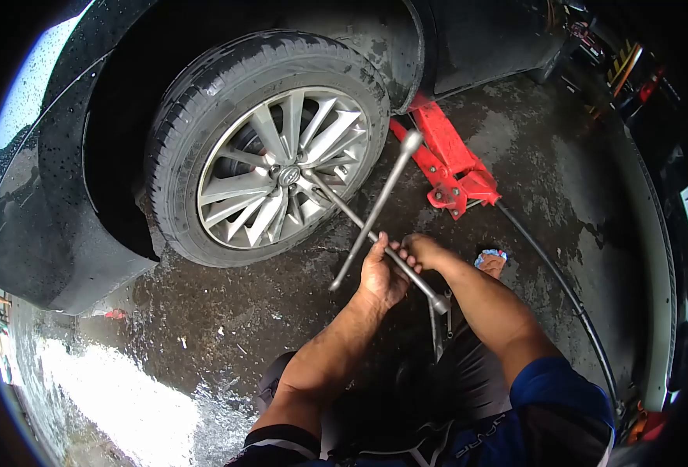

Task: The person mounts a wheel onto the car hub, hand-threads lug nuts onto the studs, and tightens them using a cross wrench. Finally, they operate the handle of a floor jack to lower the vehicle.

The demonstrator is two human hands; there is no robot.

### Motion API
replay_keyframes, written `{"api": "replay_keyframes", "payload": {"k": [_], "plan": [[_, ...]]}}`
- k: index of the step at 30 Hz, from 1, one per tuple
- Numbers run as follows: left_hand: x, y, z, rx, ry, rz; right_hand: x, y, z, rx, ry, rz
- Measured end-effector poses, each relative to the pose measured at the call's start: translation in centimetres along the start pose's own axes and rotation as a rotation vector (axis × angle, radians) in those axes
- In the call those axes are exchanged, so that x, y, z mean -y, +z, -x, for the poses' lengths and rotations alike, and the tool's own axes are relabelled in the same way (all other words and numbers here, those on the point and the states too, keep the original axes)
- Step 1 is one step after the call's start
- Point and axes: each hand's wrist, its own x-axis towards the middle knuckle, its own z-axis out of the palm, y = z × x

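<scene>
A four-way lug wrench [382,198] reaches from my hands to the wheel [285,175], one arm's end at the lug nuts near the hub. My left hand [383,276] is closed round the wrench's lower arm, just below the cross, with the thumb on top. Close beside it, my right hand [422,253] has its fingers curled at the same arm, from the right. The wheel has silver spokes and a black tire and sits in the arch of a dark car.
A red floor jack [453,163] stands beside the wheel, its long black handle [550,265] running down to the right. A crumpled packet [491,263] lies on the wet floor [227,311]. More tools rest between my legs. Another dark vehicle [663,202] is at the right edge.
</scene>
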Motion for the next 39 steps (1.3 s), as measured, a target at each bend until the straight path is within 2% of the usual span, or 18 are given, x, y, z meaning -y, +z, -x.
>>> {"api": "replay_keyframes", "payload": {"k": [1, 3, 5, 6, 7, 10, 11, 13, 17, 19, 21, 23, 28, 31, 34, 35, 37, 39], "plan": [[0.0, -1.0, -0.4, -0.013, -0.006, -0.006, 0.0, -0.3, 0.2, -0.089, -0.180, 0.312], [-0.2, -0.3, 0.1, -0.070, 0.005, -0.013, 2.1, -1.1, 1.7, -0.182, -0.196, 0.401], [-0.1, 0.0, 0.2, -0.075, 0.025, -0.035, 2.2, -1.3, 1.7, -0.329, -0.289, 0.142], [0.3, 0.3, 0.3, -0.113, 0.069, -0.051, 2.7, -1.5, 1.8, -0.321, -0.312, -0.005], [0.8, 0.7, 0.4, -0.240, 0.105, -0.092, 2.9, -1.5, 1.3, -0.307, -0.375, -0.189], [2.7, 1.1, 1.5, -0.423, 0.155, -0.279, 9.2, -1.1, 6.0, -0.322, -0.630, -0.503], [3.2, 1.2, 2.1, -0.402, 0.167, -0.292, 10.3, -1.1, 6.7, -0.432, -0.532, -0.528], [3.4, 1.5, 2.7, -0.357, 0.138, -0.215, 9.6, -1.0, 5.4, -0.438, -0.692, -0.478], [2.3, 2.7, 3.8, -0.309, 0.108, -0.208, 12.4, -1.2, 7.6, -0.475, -0.759, -0.404], [2.1, 3.5, 4.0, -0.265, 0.089, -0.143, 13.6, -1.3, 7.6, -0.527, -0.816, -0.160], [1.9, 4.2, 4.5, -0.267, 0.101, -0.136, 14.9, -1.1, 8.4, -0.538, -0.841, -0.092], [1.6, 4.5, 5.0, -0.250, 0.093, -0.127, 16.0, -0.6, 9.4, -0.575, -0.967, 0.055], [0.9, 4.9, 5.8, -0.222, 0.096, -0.115, 18.2, 0.2, 11.1, -0.523, -0.903, 0.087], [0.9, 5.2, 5.9, -0.219, 0.101, -0.117, 19.2, 0.8, 11.0, -0.519, -0.979, 0.192], [0.4, 4.8, 5.3, -0.177, 0.120, -0.112, 19.9, 1.8, 10.7, -0.533, -1.128, 0.441], [0.0, 4.7, 4.9, -0.141, 0.132, -0.109, 20.4, 2.0, 10.8, -0.536, -1.126, 0.442], [-0.7, 4.4, 4.0, -0.169, 0.126, -0.111, 21.7, 2.1, 10.8, -0.467, -0.936, 0.590], [-0.7, 3.6, 3.4, -0.030, 0.119, -0.094, 21.9, 2.5, 9.9, -0.479, -1.019, 0.475]]}}
